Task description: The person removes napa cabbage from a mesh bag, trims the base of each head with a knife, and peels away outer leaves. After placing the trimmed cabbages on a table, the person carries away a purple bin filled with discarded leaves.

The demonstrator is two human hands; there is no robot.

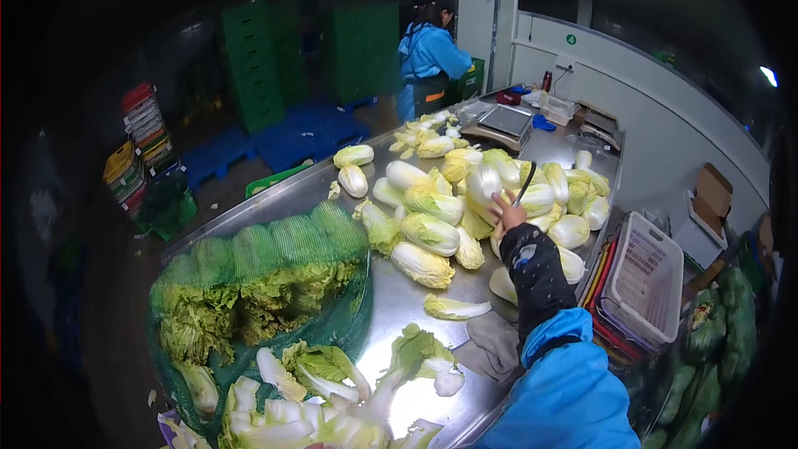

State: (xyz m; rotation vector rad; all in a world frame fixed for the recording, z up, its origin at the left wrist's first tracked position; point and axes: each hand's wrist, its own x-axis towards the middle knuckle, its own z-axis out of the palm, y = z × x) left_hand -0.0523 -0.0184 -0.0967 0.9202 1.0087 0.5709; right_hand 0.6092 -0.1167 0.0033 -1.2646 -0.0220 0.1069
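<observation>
My right hand reaches into a pile of pale Chinese cabbages, its fingers against a cabbage. A knife with a dark curved blade is in that hand, pointing up and away. Only a small skin-coloured patch, perhaps my left hand, shows at the bottom edge, beside loose cut leaves. Its fingers cannot be made out. On the left of the metal table, a green mesh bag holds leafy cabbages. A grey cloth lies below the pile.
A co-worker in blue stands beyond the table, beside a green crate. A scale sits at the far end. White baskets are at the right, and stacked crates stand at the left.
</observation>
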